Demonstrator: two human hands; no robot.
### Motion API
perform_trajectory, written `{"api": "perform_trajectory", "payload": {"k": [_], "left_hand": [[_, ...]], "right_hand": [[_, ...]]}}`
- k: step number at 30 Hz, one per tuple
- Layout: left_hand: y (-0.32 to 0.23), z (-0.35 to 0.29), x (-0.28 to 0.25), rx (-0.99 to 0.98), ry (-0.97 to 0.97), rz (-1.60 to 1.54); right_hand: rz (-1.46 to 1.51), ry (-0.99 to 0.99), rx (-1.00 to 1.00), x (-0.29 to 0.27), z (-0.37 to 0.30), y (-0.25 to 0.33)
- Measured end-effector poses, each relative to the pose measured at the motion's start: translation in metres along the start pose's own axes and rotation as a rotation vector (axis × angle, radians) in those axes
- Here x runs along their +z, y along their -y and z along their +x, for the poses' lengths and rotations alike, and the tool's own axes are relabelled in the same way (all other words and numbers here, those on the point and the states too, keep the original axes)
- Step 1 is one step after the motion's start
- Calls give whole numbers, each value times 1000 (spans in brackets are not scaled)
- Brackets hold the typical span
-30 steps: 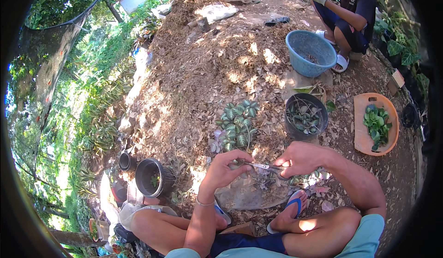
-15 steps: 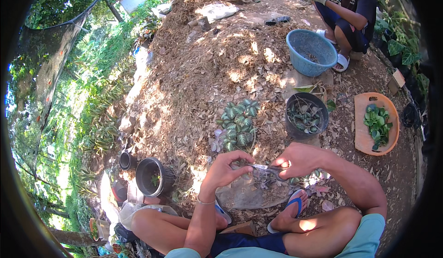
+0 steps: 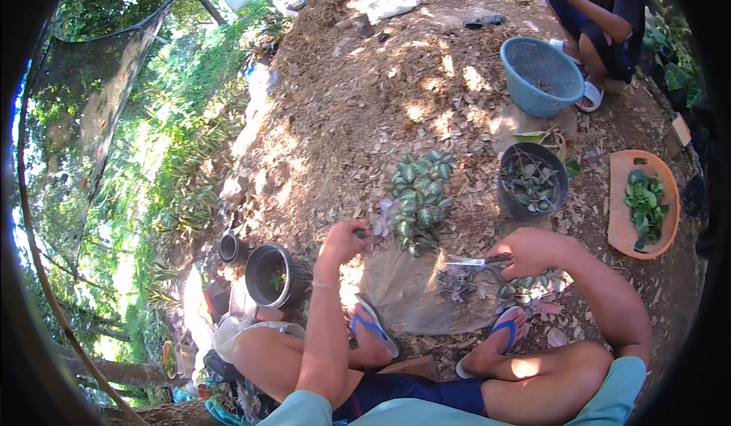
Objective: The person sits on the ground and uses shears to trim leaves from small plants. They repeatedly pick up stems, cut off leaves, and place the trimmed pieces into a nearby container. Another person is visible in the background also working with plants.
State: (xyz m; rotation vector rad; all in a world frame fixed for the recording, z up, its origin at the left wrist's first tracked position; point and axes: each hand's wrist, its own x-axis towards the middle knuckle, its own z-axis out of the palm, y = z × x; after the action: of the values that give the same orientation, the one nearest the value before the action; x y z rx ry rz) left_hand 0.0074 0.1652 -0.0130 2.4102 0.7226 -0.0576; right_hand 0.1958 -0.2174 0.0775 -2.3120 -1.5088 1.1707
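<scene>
My right hand is closed round the handles of a pair of scissors, blades pointing left. Between my feet, under the blades, lie purplish leaf clippings on a grey flat sheet. My left hand is raised left of the sheet with its fingers curled in. A small dark bit shows at its fingertips, too small to name. Just beyond the hands sits a heap of dark green leafy cuttings with silvery veins. More green and pink leaves lie below my right hand.
A black pot of cuttings, a blue basin and an orange tray with green leaves stand on the right. Black pots are at the left. A gloved person squats at the far right. Dry leaves cover the ground.
My hands have parted: the left moved left and away from the scissors, the right moved right with them. The scissor blades now show in full. The whole view has shifted slightly.
</scene>
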Motion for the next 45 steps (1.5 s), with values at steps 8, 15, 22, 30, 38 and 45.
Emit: {"api": "perform_trajectory", "payload": {"k": [8, 15, 22, 30, 38, 45], "left_hand": [[146, 10, -14, -429, -134, 328], [163, 16, 6, -657, -167, -34], [132, 23, 7, -672, -253, -516], [49, 14, -17, -428, -54, -1201], [-87, -12, 22, -46, 209, -1402], [-152, -46, 42, 161, 220, -1230]], "right_hand": [[46, 62, 26, 4, 3, -9], [44, 28, -2, 5, 7, -8], [63, -31, -55, 11, 11, -6], [236, -173, -160, 15, 19, -2], [784, -532, -166, 13, 34, 31], [960, -665, -186, 9, 34, 33]]}}
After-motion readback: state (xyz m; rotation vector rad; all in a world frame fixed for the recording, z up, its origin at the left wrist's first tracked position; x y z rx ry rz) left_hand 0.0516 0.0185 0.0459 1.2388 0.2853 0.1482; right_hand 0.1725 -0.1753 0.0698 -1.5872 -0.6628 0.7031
